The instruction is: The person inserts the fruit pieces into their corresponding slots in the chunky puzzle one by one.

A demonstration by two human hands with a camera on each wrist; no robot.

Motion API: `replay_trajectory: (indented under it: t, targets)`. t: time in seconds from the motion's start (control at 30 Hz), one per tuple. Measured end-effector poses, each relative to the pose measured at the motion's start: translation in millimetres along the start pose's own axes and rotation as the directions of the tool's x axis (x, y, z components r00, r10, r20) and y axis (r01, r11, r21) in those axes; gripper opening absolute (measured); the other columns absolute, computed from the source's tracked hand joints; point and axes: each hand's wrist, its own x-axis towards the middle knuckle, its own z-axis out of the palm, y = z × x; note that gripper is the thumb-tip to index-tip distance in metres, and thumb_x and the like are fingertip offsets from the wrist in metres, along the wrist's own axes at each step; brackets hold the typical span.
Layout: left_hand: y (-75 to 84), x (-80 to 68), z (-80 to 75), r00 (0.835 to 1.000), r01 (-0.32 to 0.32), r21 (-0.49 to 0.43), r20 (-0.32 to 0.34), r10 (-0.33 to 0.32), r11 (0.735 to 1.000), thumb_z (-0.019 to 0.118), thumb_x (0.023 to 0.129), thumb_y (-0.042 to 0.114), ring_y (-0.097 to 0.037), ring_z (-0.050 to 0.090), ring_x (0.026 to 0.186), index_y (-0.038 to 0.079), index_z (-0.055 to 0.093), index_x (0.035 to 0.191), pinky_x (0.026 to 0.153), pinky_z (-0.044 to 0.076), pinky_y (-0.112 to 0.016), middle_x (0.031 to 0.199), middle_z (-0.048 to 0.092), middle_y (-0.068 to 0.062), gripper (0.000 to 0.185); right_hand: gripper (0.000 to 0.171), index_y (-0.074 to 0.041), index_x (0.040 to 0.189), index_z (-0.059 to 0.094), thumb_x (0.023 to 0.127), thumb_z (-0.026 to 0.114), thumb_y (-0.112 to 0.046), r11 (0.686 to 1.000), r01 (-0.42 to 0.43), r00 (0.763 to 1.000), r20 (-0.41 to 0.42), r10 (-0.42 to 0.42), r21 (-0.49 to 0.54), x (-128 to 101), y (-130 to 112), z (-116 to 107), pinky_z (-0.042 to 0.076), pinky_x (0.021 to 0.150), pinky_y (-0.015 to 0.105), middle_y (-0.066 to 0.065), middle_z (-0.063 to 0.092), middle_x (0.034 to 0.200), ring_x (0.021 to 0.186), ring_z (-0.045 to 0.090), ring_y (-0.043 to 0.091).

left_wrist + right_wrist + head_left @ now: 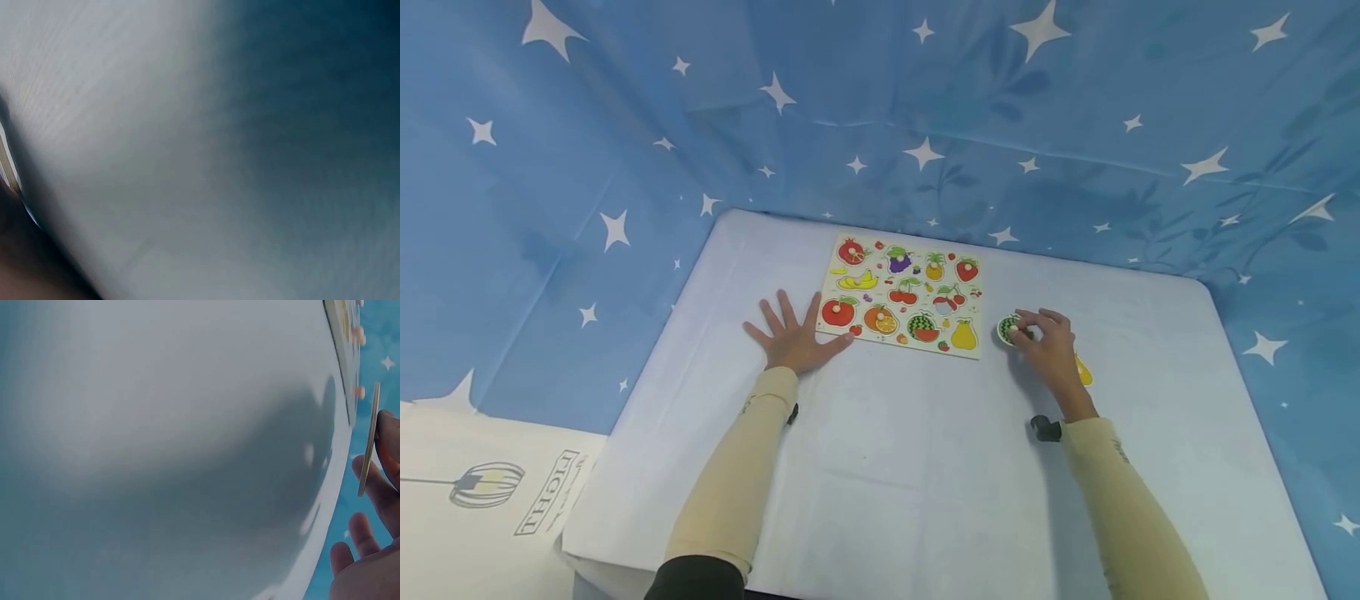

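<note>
- Your left hand (793, 333) lies flat on the tabletop (880, 467), left of centre in the head view, fingers straight and spread wide, gripping nothing. Its thumb side sits right against the lower left corner of the puzzle board (904, 293); by my reading, it rests there to keep the board from sliding.
- The left wrist view gives you only a blur of pale cloth, so it adds nothing about that hand.
- The puzzle board lies flat at the centre of the frame, near the far edge of the tabletop, with its fruit pieces seated in their cut-outs and their small pegs pointing up. One recess in the lower middle row looks unfilled, though it is too small to be sure.
- Just right of the board, your right hand (1051, 346) curls its fingers round a round green watermelon piece (1009, 328). In the right wrist view the piece (369, 439) shows edge-on between your fingertips (374, 481), tilted up off the cloth rather than lying flat.
- A yellow piece (1083, 372) lies on the tabletop on the far right of that hand, partly hidden behind it and not gripped.
</note>
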Motion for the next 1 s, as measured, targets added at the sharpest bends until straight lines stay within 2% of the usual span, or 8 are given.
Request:
replay_trajectory:
  t: [0.2,0.33,0.67,0.8,1.0]
  targets:
    - [-0.2,0.4,-1.0,1.0,0.001,0.006,-0.002,-0.001,1.0,0.055,0.084,0.089,-0.057,-0.023,0.155,0.034,0.009,0.174,0.106,-0.018,-0.086,0.175,-0.02,-0.025,0.115,0.014,-0.002,0.11,0.069,0.105,0.068,-0.015,1.0,0.001,1.0,0.018,-0.001,0.025,5,-19,19,0.021,0.121,0.072,0.017,0.054,0.157,0.158,0.023,0.04]
    - [-0.5,0.8,-0.6,1.0,0.003,0.01,0.0,-0.003,1.0,0.054,0.083,0.091,-0.057,-0.023,0.155,0.035,0.009,0.174,0.106,-0.017,-0.086,0.175,-0.02,-0.025,0.116,0.013,-0.002,0.108,0.07,0.104,0.07,-0.014,0.998,0.042,0.999,0.024,-0.043,0.043,6,-31,32,0.022,0.12,0.074,0.017,0.056,0.155,0.157,0.025,0.04]
    - [0.9,-1.2,-1.2,1.0,-0.006,0.007,-0.004,0.006,1.0,0.048,0.08,0.096,-0.057,-0.024,0.155,0.035,0.009,0.174,0.107,-0.018,-0.086,0.174,-0.022,-0.024,0.119,0.011,-0.002,0.1,0.07,0.1,0.077,-0.011,0.984,0.161,0.986,0.04,-0.164,0.078,7,-51,63,0.007,0.121,0.075,0.017,0.063,0.148,0.154,0.029,0.038]
    - [0.5,-1.0,-1.2,1.0,-0.004,0.001,-0.005,0.004,1.0,0.05,0.081,0.095,-0.057,-0.024,0.154,0.035,0.009,0.174,0.107,-0.018,-0.086,0.174,-0.021,-0.024,0.118,0.011,-0.001,0.095,0.071,0.098,0.078,-0.009,0.966,0.236,0.969,0.045,-0.242,0.107,7,-59,75,0.004,0.12,0.074,0.018,0.065,0.144,0.151,0.033,0.038]
    - [0.3,-0.7,-0.9,1.0,-0.004,0.009,0.001,0.004,1.0,0.051,0.082,0.094,-0.057,-0.025,0.154,0.036,0.008,0.174,0.106,-0.018,-0.086,0.174,-0.023,-0.024,0.117,0.012,0.0,0.089,0.07,0.095,0.08,-0.003,0.933,0.344,0.937,0.035,-0.349,0.105,8,-67,90,0.01,0.116,0.076,0.021,0.068,0.14,0.146,0.038,0.043]
